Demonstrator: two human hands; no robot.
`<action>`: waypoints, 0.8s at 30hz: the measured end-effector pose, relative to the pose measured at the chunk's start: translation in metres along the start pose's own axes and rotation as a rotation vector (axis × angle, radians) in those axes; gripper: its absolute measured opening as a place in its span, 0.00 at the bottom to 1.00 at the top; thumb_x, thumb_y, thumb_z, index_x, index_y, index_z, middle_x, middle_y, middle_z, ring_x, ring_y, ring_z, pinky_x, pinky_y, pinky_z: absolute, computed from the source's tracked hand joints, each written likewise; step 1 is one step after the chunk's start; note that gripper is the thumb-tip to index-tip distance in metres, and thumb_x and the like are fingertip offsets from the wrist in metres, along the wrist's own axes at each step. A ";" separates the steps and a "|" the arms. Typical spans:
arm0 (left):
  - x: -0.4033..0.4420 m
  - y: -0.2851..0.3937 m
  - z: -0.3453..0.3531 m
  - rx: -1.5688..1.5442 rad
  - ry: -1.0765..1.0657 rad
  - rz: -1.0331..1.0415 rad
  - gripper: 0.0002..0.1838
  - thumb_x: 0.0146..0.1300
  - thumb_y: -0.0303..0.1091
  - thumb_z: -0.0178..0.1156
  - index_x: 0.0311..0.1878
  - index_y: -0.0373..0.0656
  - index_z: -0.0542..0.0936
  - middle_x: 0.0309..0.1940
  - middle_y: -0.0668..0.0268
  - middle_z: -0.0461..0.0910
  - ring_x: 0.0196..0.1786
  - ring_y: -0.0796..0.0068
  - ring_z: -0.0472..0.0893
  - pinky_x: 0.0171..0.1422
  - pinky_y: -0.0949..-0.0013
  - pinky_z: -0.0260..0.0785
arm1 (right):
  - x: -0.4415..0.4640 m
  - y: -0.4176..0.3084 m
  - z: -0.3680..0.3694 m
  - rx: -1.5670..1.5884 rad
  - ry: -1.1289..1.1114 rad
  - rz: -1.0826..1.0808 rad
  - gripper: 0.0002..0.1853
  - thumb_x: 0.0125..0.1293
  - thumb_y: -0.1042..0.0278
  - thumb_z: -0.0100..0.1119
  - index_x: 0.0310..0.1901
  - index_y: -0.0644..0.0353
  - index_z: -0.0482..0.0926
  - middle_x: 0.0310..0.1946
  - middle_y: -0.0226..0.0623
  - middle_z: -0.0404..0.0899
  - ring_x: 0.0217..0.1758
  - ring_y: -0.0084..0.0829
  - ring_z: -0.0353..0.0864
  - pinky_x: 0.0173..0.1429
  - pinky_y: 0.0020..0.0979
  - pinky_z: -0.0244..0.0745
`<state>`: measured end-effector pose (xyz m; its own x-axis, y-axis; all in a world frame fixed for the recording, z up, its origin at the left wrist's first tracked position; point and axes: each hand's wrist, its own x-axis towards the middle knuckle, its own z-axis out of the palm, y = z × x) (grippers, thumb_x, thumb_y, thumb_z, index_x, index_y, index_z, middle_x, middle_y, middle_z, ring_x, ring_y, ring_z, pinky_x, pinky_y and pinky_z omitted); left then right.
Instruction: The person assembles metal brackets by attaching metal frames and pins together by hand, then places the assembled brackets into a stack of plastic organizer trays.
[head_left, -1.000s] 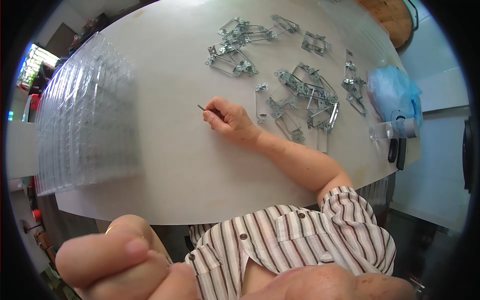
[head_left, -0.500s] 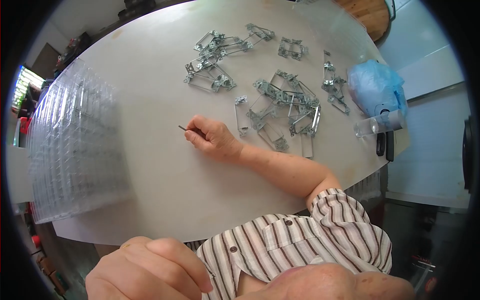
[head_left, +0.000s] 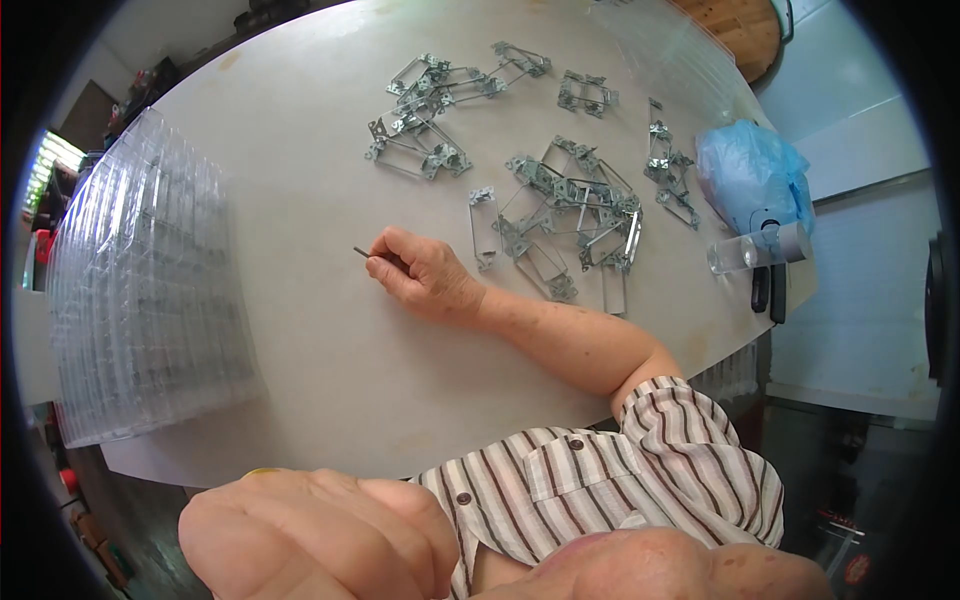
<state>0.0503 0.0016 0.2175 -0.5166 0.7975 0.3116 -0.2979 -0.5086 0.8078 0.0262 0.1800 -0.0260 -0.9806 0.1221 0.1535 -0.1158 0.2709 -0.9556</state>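
Note:
My right hand (head_left: 425,277) rests over the white table (head_left: 330,380), its fingers closed on a thin dark metal rod (head_left: 361,252) whose tip sticks out to the left. Right of this hand lies a narrow metal frame (head_left: 483,228), not touching it. Further right is a tangled pile of metal frames (head_left: 580,205). Close to the camera at the lower left, my left hand (head_left: 315,535) looks large; its fingertips are hidden, and nothing shows in it. No object on the table touches this hand.
Stacked clear plastic trays (head_left: 145,290) stand on the left. More linked metal frames (head_left: 425,115) lie at the back, with a small one (head_left: 587,93) and a chain (head_left: 668,165) further right. A blue plastic bag (head_left: 752,175) and a clear cylinder (head_left: 757,250) are near the right edge.
The view has shifted, so the table things appear further left. My left hand has turned and moved right near the camera. My right hand keeps hold of the rod.

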 end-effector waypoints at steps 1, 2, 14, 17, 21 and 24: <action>-0.001 -0.002 0.000 -0.011 0.009 0.001 0.11 0.71 0.39 0.70 0.35 0.47 0.80 0.23 0.72 0.75 0.18 0.79 0.68 0.27 0.71 0.66 | 0.000 0.000 0.000 0.002 -0.003 0.004 0.07 0.75 0.66 0.62 0.43 0.61 0.77 0.29 0.41 0.83 0.31 0.39 0.84 0.39 0.39 0.78; -0.001 -0.003 0.000 -0.022 0.017 0.002 0.11 0.71 0.39 0.70 0.35 0.47 0.80 0.23 0.72 0.75 0.18 0.79 0.68 0.27 0.71 0.65 | 0.000 0.000 0.000 0.005 -0.005 0.007 0.07 0.75 0.66 0.62 0.43 0.61 0.77 0.29 0.41 0.83 0.31 0.39 0.84 0.39 0.39 0.78; 0.001 0.004 -0.009 -0.043 -0.037 -0.058 0.10 0.71 0.38 0.71 0.36 0.47 0.81 0.24 0.72 0.76 0.19 0.79 0.70 0.27 0.71 0.66 | 0.001 0.003 0.000 0.013 -0.029 0.034 0.07 0.76 0.66 0.63 0.43 0.59 0.77 0.28 0.38 0.82 0.31 0.37 0.84 0.40 0.38 0.78; -0.001 0.004 -0.007 -0.033 -0.024 -0.047 0.10 0.71 0.38 0.71 0.36 0.47 0.81 0.24 0.72 0.76 0.19 0.79 0.70 0.28 0.71 0.67 | 0.001 0.002 0.000 0.008 -0.024 0.024 0.07 0.76 0.66 0.62 0.43 0.59 0.77 0.28 0.37 0.82 0.31 0.36 0.84 0.40 0.38 0.78; -0.002 0.004 -0.006 -0.029 -0.003 -0.064 0.10 0.70 0.37 0.72 0.36 0.47 0.81 0.24 0.71 0.76 0.19 0.78 0.70 0.28 0.71 0.67 | 0.001 0.001 -0.001 -0.010 -0.024 0.020 0.07 0.76 0.66 0.62 0.44 0.59 0.77 0.28 0.37 0.83 0.31 0.36 0.84 0.40 0.38 0.78; 0.010 0.013 -0.011 -0.054 -0.056 -0.180 0.10 0.69 0.36 0.73 0.35 0.47 0.81 0.23 0.71 0.76 0.19 0.78 0.70 0.28 0.71 0.67 | 0.001 0.002 -0.001 -0.004 -0.034 0.022 0.07 0.76 0.66 0.63 0.44 0.59 0.77 0.29 0.38 0.83 0.32 0.36 0.84 0.40 0.38 0.78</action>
<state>0.0326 -0.0003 0.2253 -0.4061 0.8933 0.1928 -0.4250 -0.3714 0.8255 0.0247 0.1819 -0.0274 -0.9877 0.0956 0.1237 -0.0936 0.2723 -0.9577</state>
